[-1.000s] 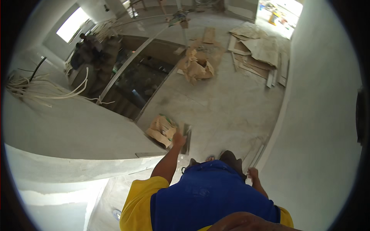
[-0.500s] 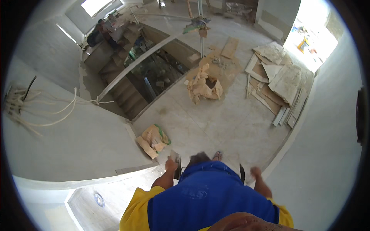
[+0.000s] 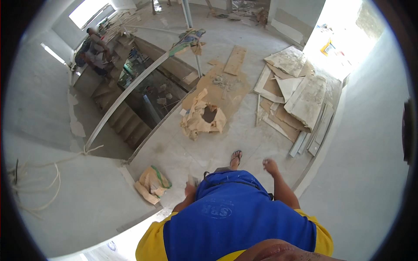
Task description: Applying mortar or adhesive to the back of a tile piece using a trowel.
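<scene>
My left hand [image 3: 190,188] hangs beside my hip, its fingers closed round a flat greyish tool [image 3: 194,179]. Blur and my clothing hide the tool's exact kind. My right hand [image 3: 270,165] swings out ahead on the other side, its fingers curled and nothing visible in them. Between the hands, one foot in a flip-flop [image 3: 235,157] is forward on the grey floor. Nearest to my left hand lies a crumpled brown paper sack [image 3: 153,182] with a green edge.
Ahead lies a torn paper bag [image 3: 203,118] on sandy dust. Broken boards [image 3: 305,95] are piled along the right wall. A pale rail [image 3: 126,93] crosses the stair opening at left, where people [image 3: 96,50] are on the steps. Loose cables [image 3: 43,187] stick from the left wall.
I have moved forward; the paper sack and torn bag now appear farther left and lower. My right hand has swung forward, and one foot has stepped ahead. The people on the stairs show more clearly.
</scene>
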The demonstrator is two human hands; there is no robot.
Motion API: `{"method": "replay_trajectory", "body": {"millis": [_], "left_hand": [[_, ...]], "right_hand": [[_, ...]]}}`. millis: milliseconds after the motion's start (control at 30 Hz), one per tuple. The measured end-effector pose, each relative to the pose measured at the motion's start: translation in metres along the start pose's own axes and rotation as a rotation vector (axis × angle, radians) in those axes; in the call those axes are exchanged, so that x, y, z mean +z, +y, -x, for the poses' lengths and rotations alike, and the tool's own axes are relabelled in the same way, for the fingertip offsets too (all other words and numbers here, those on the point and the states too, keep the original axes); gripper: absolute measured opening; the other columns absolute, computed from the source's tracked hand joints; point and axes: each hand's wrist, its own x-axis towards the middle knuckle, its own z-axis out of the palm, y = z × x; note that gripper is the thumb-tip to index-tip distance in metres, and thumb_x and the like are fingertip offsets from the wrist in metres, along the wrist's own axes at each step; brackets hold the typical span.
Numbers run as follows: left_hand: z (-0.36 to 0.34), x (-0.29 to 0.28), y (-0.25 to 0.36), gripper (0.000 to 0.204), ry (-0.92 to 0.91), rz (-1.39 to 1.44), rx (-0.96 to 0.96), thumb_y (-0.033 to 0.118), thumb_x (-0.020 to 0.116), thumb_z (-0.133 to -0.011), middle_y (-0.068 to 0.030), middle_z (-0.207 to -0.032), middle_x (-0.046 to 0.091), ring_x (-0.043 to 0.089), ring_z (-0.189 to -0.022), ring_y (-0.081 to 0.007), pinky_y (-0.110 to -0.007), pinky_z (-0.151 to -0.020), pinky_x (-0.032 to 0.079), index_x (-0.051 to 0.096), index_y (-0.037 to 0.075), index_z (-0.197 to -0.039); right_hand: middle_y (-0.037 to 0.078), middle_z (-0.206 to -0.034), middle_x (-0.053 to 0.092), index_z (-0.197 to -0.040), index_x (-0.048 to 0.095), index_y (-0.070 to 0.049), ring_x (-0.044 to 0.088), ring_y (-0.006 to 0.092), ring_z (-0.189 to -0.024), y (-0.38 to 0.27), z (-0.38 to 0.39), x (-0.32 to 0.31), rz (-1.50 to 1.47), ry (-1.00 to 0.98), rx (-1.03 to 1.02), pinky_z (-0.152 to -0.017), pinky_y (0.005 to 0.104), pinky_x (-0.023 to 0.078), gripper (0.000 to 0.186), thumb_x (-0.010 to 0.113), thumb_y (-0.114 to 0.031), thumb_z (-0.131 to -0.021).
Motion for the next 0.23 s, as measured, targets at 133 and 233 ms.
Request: {"method": "replay_trajectory", "body": {"millis": [133,233], "left_hand": [[-0.063,-0.02,0.186,0.05,0.093,-0.136,0.277,0.025,0.063,-0.083,-0.0254,-0.104,0.067,0.064,-0.1,-0.0424,-0.052,-0.085,0.051,0.046,0.012,-0.128],[-0.111,-0.046,0.309,0.057,0.157,-0.271,0.43,0.02,0.061,-0.084,-0.0223,-0.105,0.068,0.066,-0.098,-0.0392,-0.05,-0.085,0.052,0.044,0.012,-0.138]], "right_hand": [[0.009,-0.074,0.065,-0.089,0.066,-0.006,0.064,0.0228,-0.064,0.085,0.0,-0.027,0.321,-0.23,-0.126,-0.06,0.0388,0.052,0.023,0.063,-0.028,-0.087],[0.01,-0.073,0.065,-0.081,0.065,-0.009,0.067,0.0281,-0.071,0.143,0.008,-0.032,0.819,-0.349,-0.419,-0.066,0.0447,0.053,0.028,0.068,-0.037,-0.084]]}}
